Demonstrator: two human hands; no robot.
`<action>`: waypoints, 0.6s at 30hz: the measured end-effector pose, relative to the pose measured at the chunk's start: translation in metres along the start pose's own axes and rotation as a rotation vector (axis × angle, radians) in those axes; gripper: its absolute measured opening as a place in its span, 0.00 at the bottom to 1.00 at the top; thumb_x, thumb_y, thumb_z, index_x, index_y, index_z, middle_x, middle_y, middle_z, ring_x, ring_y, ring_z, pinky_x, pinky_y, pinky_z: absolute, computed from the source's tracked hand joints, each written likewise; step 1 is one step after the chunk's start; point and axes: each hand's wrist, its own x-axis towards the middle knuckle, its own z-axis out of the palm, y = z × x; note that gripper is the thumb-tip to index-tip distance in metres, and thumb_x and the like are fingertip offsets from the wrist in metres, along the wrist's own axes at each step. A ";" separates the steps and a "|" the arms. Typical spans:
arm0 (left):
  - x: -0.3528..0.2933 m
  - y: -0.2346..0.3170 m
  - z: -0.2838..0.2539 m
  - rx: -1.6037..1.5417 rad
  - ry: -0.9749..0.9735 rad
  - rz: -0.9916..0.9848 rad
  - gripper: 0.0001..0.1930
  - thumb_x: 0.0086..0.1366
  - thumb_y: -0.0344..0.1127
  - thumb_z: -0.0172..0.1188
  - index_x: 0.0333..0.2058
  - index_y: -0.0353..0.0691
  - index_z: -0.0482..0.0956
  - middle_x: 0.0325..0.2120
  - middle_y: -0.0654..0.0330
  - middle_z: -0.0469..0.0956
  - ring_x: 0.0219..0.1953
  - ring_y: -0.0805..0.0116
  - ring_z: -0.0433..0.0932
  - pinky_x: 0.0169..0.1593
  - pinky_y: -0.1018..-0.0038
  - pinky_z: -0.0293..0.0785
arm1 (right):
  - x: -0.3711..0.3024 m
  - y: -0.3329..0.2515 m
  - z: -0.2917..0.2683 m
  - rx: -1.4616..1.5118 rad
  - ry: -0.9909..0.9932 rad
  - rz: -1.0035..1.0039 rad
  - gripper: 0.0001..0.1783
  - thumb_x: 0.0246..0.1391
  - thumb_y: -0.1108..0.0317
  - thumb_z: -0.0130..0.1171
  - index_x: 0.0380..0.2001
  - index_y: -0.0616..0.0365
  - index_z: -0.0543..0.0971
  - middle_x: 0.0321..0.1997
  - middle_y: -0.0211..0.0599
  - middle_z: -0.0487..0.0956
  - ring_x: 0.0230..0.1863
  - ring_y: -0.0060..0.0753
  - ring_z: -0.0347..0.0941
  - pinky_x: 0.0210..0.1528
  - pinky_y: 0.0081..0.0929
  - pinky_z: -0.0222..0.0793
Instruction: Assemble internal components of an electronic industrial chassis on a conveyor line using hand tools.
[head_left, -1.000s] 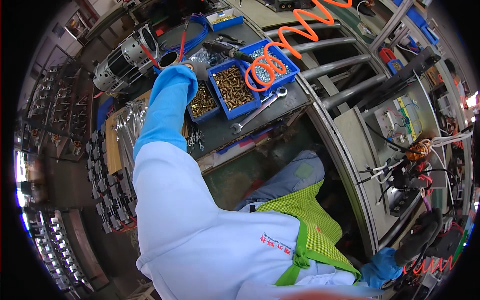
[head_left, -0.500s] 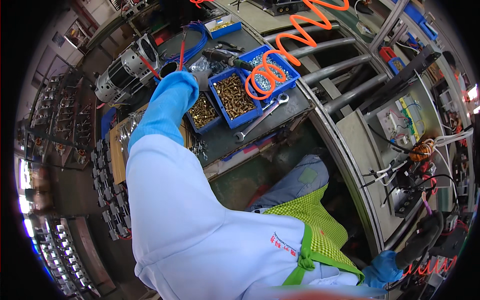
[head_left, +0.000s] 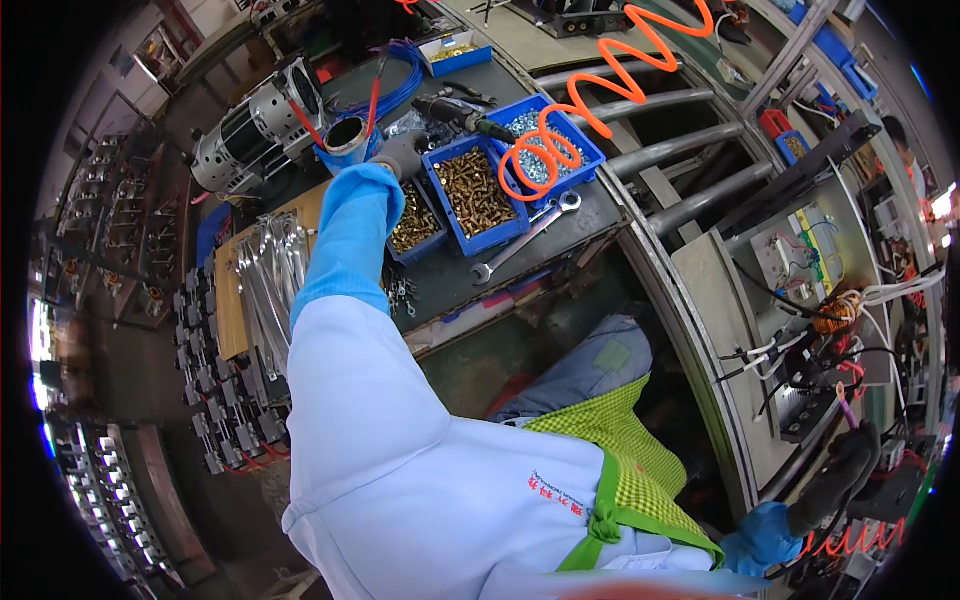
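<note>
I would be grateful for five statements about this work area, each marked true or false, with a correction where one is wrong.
1. The wrench lies beside the blue bin of brass-coloured screws. True.
2. The coiled hose is blue. False: the coiled hose is orange.
3. The left hand is beside a round open-topped container. True.
4. The right hand is bare. False: the right hand wears a dark glove.
5. In the picture, the silver motor-like machine is to the left of the left hand. True.
</note>
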 end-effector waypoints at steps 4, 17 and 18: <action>-0.006 0.005 -0.015 -0.129 -0.065 -0.058 0.22 0.52 0.39 0.63 0.46 0.40 0.76 0.42 0.49 0.79 0.45 0.55 0.78 0.49 0.67 0.73 | -0.005 0.005 -0.009 -0.003 0.044 0.024 0.22 0.65 0.59 0.39 0.51 0.66 0.71 0.28 0.26 0.66 0.30 0.20 0.60 0.36 0.21 0.58; -0.013 -0.028 -0.016 -1.912 -0.166 -0.254 0.15 0.55 0.28 0.57 0.43 0.44 0.72 0.25 0.62 0.74 0.30 0.63 0.75 0.51 0.55 0.73 | -0.005 0.003 0.000 -0.006 0.004 0.011 0.24 0.66 0.59 0.35 0.52 0.68 0.69 0.28 0.26 0.62 0.31 0.21 0.59 0.38 0.22 0.58; -0.015 -0.012 -0.023 -1.948 -0.128 -0.271 0.12 0.57 0.28 0.56 0.41 0.43 0.72 0.25 0.62 0.71 0.29 0.64 0.73 0.47 0.56 0.75 | -0.007 0.003 0.002 -0.015 0.013 0.023 0.24 0.66 0.59 0.36 0.52 0.68 0.69 0.28 0.26 0.62 0.31 0.22 0.59 0.38 0.22 0.58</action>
